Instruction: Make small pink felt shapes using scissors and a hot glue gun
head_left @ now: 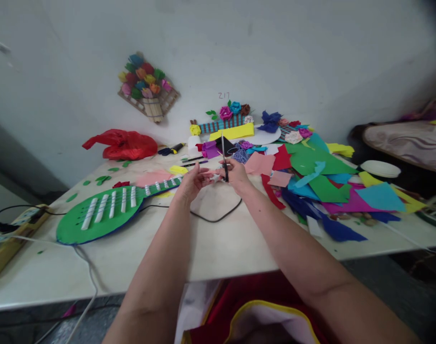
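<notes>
At twelve o'clock before us, above the desk [214, 253], we hold the scissors [225, 168] in our right hand [236, 174], fingers closed round the dark handles, blades pointing to twelve. Our left hand [193, 184] pinches a small white piece [215, 177] in its fingertips, just beside the scissors. From our hands, a green guitar-shaped cutout [108, 217] lies at nine o'clock, a red plastic bag [130, 145] at ten, and heaped coloured paper [321, 165] at three.

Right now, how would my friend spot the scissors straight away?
Find the pale table, then the right hand above its middle. It holds the scissors: unlike the colourful paper nearby, they have a dark handle and a thin grey blade pointing up.
</notes>
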`<state>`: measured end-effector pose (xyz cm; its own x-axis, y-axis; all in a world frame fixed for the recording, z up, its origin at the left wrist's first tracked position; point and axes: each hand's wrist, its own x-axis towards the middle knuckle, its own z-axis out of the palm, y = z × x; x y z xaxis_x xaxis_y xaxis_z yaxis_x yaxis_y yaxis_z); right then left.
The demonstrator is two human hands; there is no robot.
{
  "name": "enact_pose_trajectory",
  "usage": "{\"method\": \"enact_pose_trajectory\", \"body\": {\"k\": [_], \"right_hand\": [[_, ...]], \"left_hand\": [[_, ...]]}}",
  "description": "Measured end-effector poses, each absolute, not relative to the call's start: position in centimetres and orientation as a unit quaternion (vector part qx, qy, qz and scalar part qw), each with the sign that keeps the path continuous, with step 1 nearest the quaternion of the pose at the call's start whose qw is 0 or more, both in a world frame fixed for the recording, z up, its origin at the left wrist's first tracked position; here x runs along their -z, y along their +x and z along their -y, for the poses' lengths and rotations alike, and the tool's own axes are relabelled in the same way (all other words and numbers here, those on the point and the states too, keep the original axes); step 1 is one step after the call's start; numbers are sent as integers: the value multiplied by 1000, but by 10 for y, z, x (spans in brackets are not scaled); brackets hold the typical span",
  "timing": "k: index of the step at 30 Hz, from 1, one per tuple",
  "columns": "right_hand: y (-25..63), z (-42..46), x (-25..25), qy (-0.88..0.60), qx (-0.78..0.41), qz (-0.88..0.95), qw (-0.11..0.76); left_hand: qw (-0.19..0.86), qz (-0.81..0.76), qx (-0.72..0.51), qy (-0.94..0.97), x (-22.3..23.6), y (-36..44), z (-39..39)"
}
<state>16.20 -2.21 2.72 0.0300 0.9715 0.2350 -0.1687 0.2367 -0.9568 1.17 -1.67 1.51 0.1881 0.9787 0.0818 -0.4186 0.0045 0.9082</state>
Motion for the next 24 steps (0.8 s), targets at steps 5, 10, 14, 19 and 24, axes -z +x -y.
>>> {"method": "enact_pose_trajectory", "body": {"k": [5, 10, 14, 19, 24], "right_hand": [[162, 17, -22, -390, -448, 513, 620], [162, 14, -19, -399, -419, 533, 618], [163, 15, -19, -398, -410, 534, 623], [164, 16, -20, -392, -405, 537, 628], [169, 12, -19, -374, -399, 578, 605]], "left_hand": [[613, -293, -567, 465, -6, 10, 13], [603, -315, -571, 460, -5, 9, 11], [611, -334, -564, 444, -7, 9, 12], [593, -349, -559, 463, -7, 8, 13], [551, -359, -526, 539, -11, 6, 17]]}}
